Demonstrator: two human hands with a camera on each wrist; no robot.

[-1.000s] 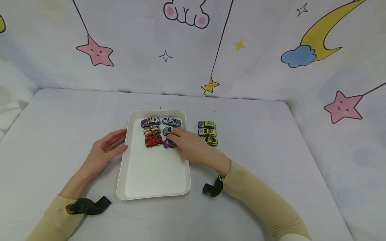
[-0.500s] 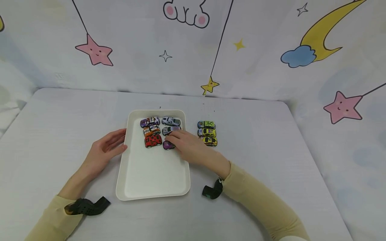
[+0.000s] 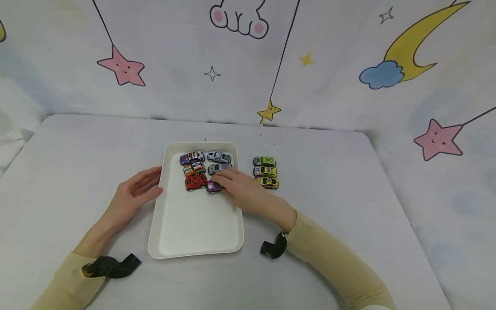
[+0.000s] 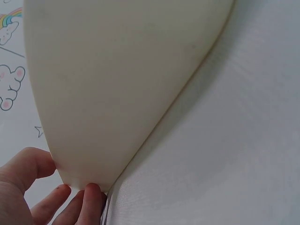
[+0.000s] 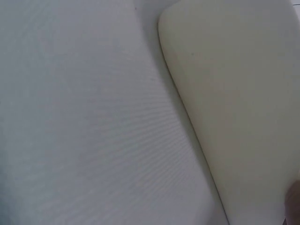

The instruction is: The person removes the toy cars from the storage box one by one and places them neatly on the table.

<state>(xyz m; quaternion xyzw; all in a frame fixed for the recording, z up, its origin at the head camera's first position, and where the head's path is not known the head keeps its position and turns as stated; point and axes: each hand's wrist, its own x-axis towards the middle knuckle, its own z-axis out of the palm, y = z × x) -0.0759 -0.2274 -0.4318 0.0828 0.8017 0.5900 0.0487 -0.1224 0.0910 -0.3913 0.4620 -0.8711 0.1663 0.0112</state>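
A white tray lies on the table with small toy cars in two columns at its far end. My left hand rests its fingertips and thumb against the tray's outer left wall, also visible in the left wrist view, where fingers touch that wall. Reaching over the right rim, my right hand holds a purple toy car by its right end, partly hidden by the fingers. This car sits beside a red toy car with black spots. Just beyond the hand is a silver-grey toy car.
Farther up the tray are an orange-white car, a purple-white car and a pale blue car. Right of the tray, a green car and two yellow cars stand in a column on the white table.
My right hand has shifted the purple car slightly left, closing the gap to the red car. My left hand stays against the tray.
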